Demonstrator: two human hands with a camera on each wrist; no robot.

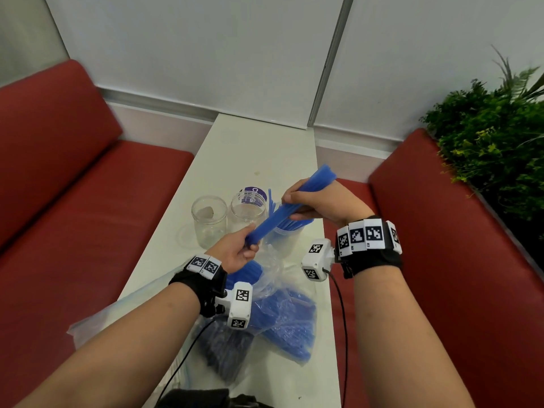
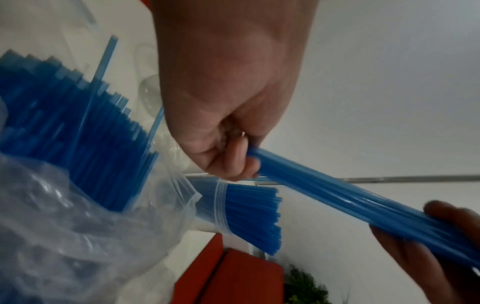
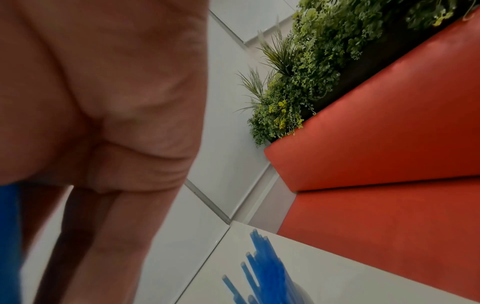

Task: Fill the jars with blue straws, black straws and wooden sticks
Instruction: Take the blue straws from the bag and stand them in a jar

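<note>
Three jars (image 1: 209, 217), two bags (image 1: 282, 325)

Right wrist view: right hand (image 3: 103, 123) is blurred, fills the left half, fingertips cut off at bottom edge. Bundle of blue straws (image 3: 9, 236) shows only as a blurred strip at left edge. Third jar (image 1: 287, 235) mostly hidden behind the bundle; purple label (image 1: 254, 194) unreadable.
</note>
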